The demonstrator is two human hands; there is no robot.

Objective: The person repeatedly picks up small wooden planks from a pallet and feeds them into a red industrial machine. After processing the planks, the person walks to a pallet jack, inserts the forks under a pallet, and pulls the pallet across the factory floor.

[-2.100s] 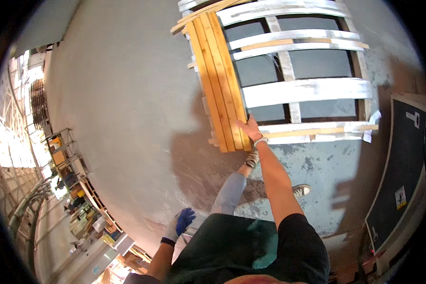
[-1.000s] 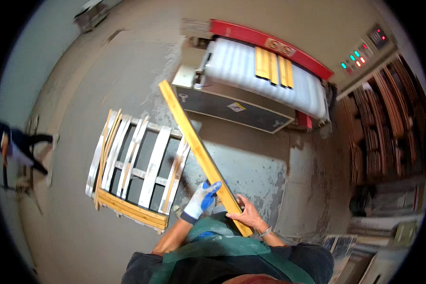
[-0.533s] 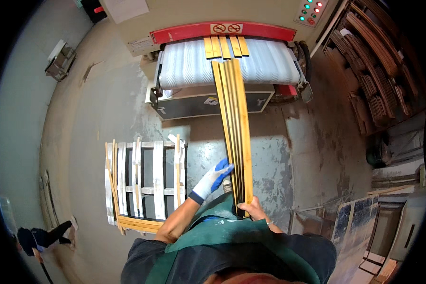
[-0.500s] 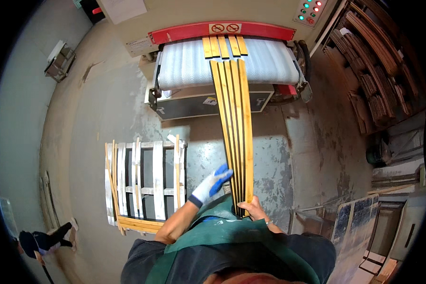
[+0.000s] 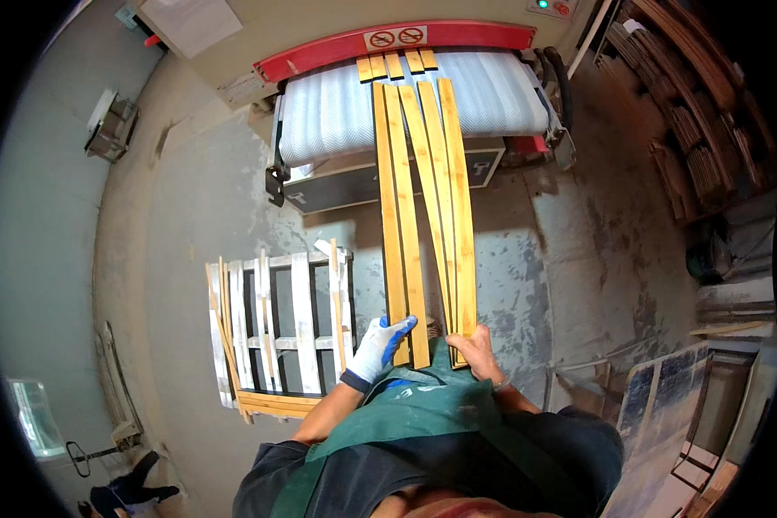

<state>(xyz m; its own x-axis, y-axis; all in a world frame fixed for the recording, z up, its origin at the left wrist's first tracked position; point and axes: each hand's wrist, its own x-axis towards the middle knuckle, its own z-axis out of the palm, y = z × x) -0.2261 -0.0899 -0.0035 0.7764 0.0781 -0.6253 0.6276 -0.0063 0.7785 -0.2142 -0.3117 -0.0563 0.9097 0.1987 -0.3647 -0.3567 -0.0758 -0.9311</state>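
My left hand (image 5: 378, 345), in a white and blue glove, grips the near ends of two long yellow wooden strips (image 5: 407, 216) with dark edges. Three more strips (image 5: 460, 198) fan out from my bare right hand (image 5: 476, 350), its fingers wrapped round their near ends. A gap runs between the two groups. Their far ends reach over a pale ribbed conveyor belt (image 5: 319, 121). Further in, several strip ends (image 5: 394, 65) lie on the belt and pass under the machine's red bar (image 5: 319, 53).
On the floor to my left stands a whitish slatted pallet (image 5: 300, 298) with a few strips on it. Stacked brown boards (image 5: 673, 95) line the far right. A large panel (image 5: 656, 406) leans at the near right. Another person (image 5: 129, 490) is at the lower left edge.
The strips, bunched together before, have parted into two groups with their broad yellow faces showing. My left hand has closed on two of them. The strips on the belt have moved further under the bar.
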